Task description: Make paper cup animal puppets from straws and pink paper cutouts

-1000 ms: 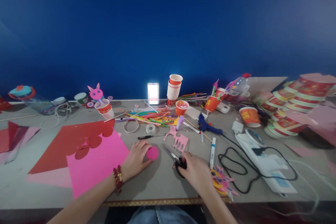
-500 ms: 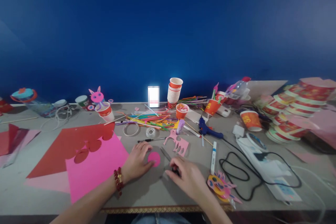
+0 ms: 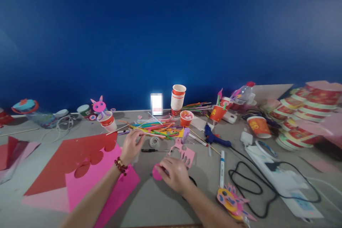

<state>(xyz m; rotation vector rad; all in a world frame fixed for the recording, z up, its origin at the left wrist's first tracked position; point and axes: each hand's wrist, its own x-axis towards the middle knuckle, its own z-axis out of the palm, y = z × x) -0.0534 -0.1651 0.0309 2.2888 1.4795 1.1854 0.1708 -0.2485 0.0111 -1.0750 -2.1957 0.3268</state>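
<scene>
My right hand (image 3: 174,174) has let its fingers curl over the right edge of a small pink paper circle (image 3: 156,173) on the table. Dark handles of scissors (image 3: 192,181) show partly from under that hand. Farther forward and left, my left hand (image 3: 131,146) has thumb and fingers drawn together at a thin white tape ring (image 3: 143,132), mostly hidden by the hand. A small clear tape roll (image 3: 154,141) and a black-handled tool (image 3: 148,150) lie just right of it. Pink sheets (image 3: 91,185) and a red sheet (image 3: 61,156) spread under and beside my left forearm.
Coloured sticks (image 3: 155,126) lie behind the hands, near stacked cups (image 3: 177,101) and a cup of pink pieces (image 3: 186,117). Pink cut-out paper (image 3: 189,155), a blue glue gun (image 3: 213,137), a marker (image 3: 222,167), a black cable (image 3: 253,181) and a power strip (image 3: 283,185) lie right.
My left hand has left the pink circle and moved forward to the tape ring. My right hand has let go of the scissors and moved left onto the circle. The view has tilted up.
</scene>
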